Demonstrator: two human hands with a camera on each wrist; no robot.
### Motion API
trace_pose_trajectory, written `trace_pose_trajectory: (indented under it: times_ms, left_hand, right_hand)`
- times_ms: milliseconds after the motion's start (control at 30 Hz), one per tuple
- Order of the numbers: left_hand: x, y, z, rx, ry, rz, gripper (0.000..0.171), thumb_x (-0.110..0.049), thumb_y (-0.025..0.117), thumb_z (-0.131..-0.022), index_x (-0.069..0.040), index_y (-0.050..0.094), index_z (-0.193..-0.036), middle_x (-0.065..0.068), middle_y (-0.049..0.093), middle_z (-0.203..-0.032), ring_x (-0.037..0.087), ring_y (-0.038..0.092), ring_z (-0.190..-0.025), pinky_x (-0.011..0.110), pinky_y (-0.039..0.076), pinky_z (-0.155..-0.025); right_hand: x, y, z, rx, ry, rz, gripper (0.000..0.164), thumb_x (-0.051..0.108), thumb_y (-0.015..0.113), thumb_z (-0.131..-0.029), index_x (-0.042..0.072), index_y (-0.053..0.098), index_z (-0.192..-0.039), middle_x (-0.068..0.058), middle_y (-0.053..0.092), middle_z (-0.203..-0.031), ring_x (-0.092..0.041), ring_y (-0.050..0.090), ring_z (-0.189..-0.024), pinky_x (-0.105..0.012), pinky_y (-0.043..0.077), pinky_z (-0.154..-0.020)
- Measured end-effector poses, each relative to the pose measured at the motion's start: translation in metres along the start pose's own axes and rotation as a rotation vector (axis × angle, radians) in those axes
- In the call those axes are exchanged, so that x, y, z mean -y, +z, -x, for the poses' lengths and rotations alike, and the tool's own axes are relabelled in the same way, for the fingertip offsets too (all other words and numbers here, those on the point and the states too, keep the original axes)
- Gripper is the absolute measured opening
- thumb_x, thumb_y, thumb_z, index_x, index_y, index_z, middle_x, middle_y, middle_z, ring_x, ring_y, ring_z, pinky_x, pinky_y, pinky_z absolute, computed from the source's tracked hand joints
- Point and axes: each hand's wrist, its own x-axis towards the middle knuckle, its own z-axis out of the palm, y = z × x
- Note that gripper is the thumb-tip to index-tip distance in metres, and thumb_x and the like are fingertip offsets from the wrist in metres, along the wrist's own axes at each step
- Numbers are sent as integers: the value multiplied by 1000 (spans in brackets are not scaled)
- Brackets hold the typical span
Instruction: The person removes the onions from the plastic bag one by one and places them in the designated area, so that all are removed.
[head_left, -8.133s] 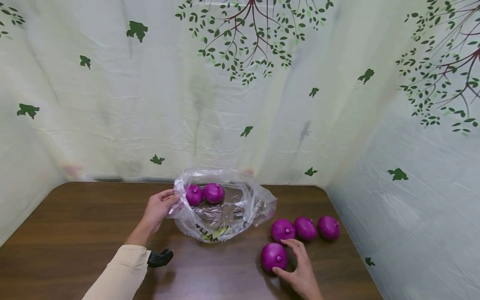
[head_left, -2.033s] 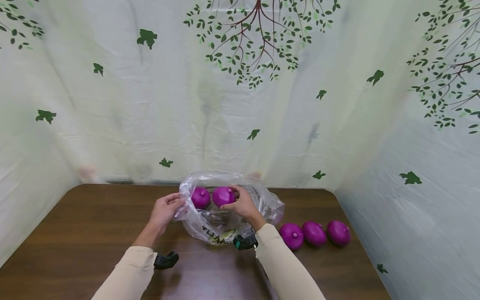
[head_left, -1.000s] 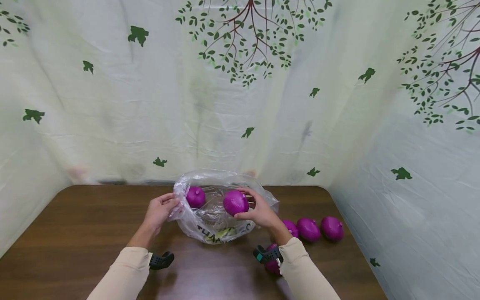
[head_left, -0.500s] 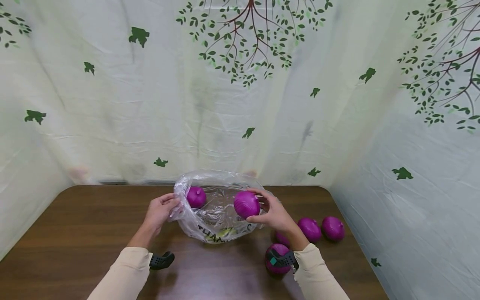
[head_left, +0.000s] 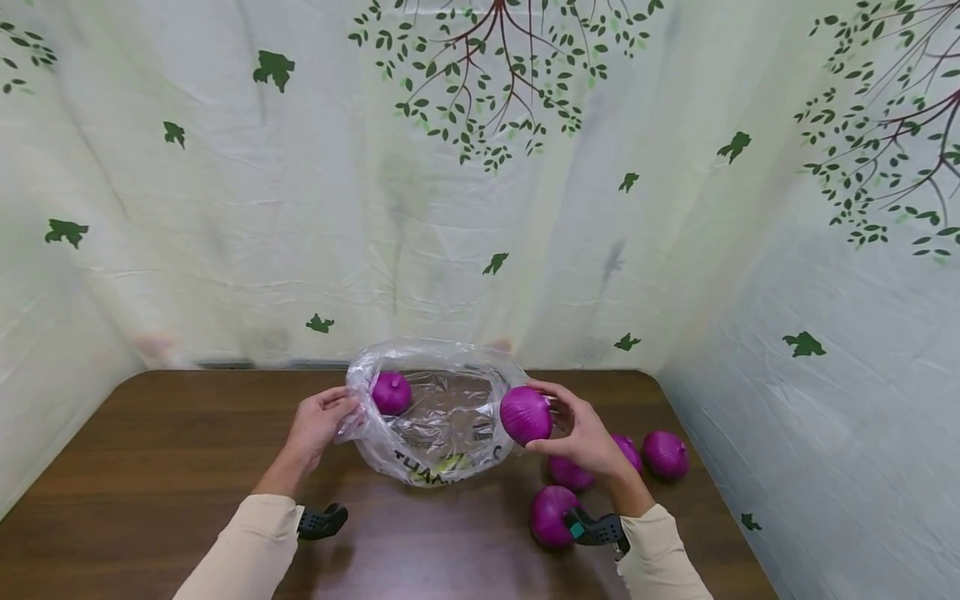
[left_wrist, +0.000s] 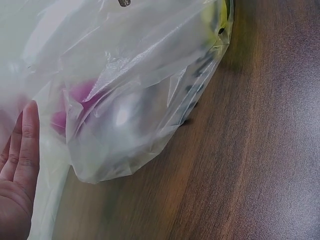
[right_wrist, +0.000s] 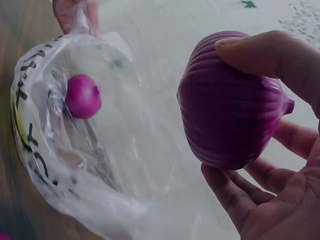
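A clear plastic bag (head_left: 450, 475) with printed letters lies with its mouth wide towards me. My left hand (head_left: 318, 421) pinches its left rim between thumb and fingers. Inside, at the left, sits one purple onion (head_left: 392, 393), also visible through the mouth in the right wrist view. My right hand (head_left: 581, 429) grips another purple onion (right_wrist: 230, 100), thumb on one side and fingers on the other. That onion is held up at the bag's right rim. In the left wrist view, the bag's film blurs the onion inside.
Several more purple onions stand on the brown wooden table (head_left: 187, 467), right of the bag; one, a front onion (head_left: 551, 517), is partly behind the right wrist's black camera mount (head_left: 596, 529). A leaf-printed curtain (head_left: 420, 208) hangs behind the table and along its sides.
My right hand has lifted one of the two onions from inside the bag and carried it right, to the bag's right rim. My left hand keeps its hold on the left rim.
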Motion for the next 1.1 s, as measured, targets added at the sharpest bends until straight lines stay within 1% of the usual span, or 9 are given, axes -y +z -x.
trace_pose_trajectory:
  times_ms: [133, 267, 367, 500, 600, 700, 933, 1100]
  left_hand:
    - [1, 2, -1, 7, 2, 25, 50, -16, 60, -96, 13, 44, -134, -8, 66, -88, -2, 62, -75, 15, 52, -71]
    - [1, 3, -1, 7, -5, 31, 50, -15, 60, -96, 13, 44, -135, -8, 66, -86, -2, 62, -74, 15, 52, -70]
    - [1, 2, -1, 6, -5, 16, 50, -16, 59, -97, 12, 44, -135, -7, 66, -89, -2, 62, -76, 15, 52, -71]
    - [1, 2, 0, 4, -1, 6, 49, -16, 59, -97, 12, 44, -134, -7, 65, -89, -2, 61, -76, 15, 52, -71]
    - [1, 2, 0, 2, 1, 13, 49, -15, 60, -97, 13, 44, -134, -8, 65, -86, -2, 61, -75, 15, 52, -70]
    - [2, 2, 0, 2, -1, 14, 49, -15, 60, -97, 12, 44, -134, -9, 65, -86, -2, 61, -75, 15, 52, -70]
    - [4, 2, -1, 9, -7, 16, 50, -16, 59, -97, 12, 44, -135, -10, 64, -85, -2, 61, -76, 15, 52, -70]
    - [3, 2, -1, 13, -20, 16, 51, -18, 60, -97, 10, 44, -136, -9, 64, -87, -1, 61, -76, 16, 52, -71]
  right_hand:
    - [-2, -10, 10, -12, 9, -9, 76, -1, 81, -72, 5, 45, -138, -20, 48, -133, -31, 56, -112, -30, 51, -91]
    - [-4, -21, 18, -19, -3, 32, 75, -1, 81, -72, 4, 45, -138, -21, 48, -132, -32, 56, -112, -27, 50, -91]
    - [-7, -28, 24, -23, -7, 54, 75, -1, 80, -73, 4, 45, -138, -21, 48, -132, -27, 57, -111, -25, 50, -91]
    - [-13, -36, 31, -34, -7, 55, 74, -5, 79, -73, 3, 44, -138, -22, 48, -131, -18, 59, -109, -26, 50, -90]
    - [-18, -42, 36, -40, -1, 58, 74, -6, 79, -73, 2, 44, -137, -20, 48, -131, -17, 60, -109, -26, 50, -91]
    - [-23, -49, 43, -42, 13, 74, 73, -4, 79, -73, 2, 45, -137, -19, 48, -130, -15, 59, -108, -24, 50, -91]
    - [-31, -65, 59, -35, 55, 107, 74, -1, 80, -73, 2, 43, -137, -21, 45, -133, -10, 57, -110, -22, 49, -90]
    - [-36, -72, 69, -57, 79, 132, 72, 0, 80, -74, 2, 44, -136, -22, 46, -132, -8, 57, -110, -22, 49, -89]
